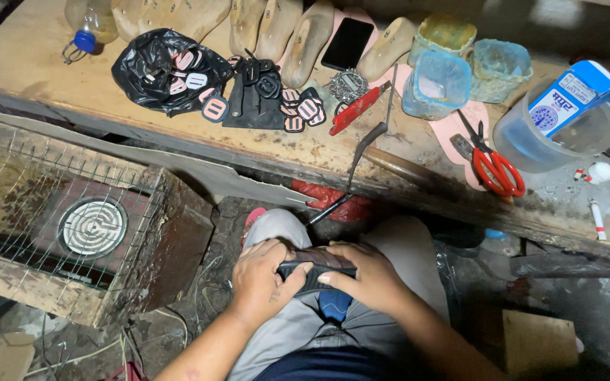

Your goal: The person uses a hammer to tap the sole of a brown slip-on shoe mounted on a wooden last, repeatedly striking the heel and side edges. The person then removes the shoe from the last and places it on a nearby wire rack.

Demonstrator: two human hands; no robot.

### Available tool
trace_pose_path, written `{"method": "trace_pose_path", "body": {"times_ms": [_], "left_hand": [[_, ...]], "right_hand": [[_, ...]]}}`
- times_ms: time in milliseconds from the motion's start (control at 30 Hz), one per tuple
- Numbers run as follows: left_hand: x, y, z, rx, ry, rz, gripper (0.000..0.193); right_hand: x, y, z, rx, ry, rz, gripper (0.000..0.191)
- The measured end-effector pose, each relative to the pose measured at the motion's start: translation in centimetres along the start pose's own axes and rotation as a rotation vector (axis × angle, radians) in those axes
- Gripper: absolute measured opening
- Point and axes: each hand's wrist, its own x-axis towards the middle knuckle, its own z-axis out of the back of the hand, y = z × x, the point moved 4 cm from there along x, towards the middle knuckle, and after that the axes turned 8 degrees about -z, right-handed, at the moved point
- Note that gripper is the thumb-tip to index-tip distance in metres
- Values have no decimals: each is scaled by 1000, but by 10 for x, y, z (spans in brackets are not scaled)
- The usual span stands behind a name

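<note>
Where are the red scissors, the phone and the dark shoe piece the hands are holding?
red scissors (497, 171): head view, on a red handle loop.
phone (347, 43): head view, middle of its dark screen.
dark shoe piece (319, 268): head view, on its top between the left hand (262, 279) and right hand (368, 279).

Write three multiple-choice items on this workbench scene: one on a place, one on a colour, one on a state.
1. Where do the scissors lie?
A. on the workbench, right side
B. on the floor
C. inside the wire cage

2. What colour are the scissors' handles?
A. blue
B. red
C. yellow

3. How is the dark shoe piece held?
A. by the left hand alone
B. by nobody
C. by both hands, over the lap

Answers: 1 A, they rest on the bench near the plastic tub. 2 B, the loops are red. 3 C, the right hand and left hand both grip it.
</note>
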Motion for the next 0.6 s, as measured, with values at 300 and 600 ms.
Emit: {"method": "trace_pose_path", "body": {"times_ms": [300,600], "left_hand": [[-20,11,29,-68,-401,250,49],[4,-33,13,-357,-40,127,98]], "right_hand": [[19,-44,-16,492,378,-726,54],[-19,18,-44,1338,-4,-572,43]]}}
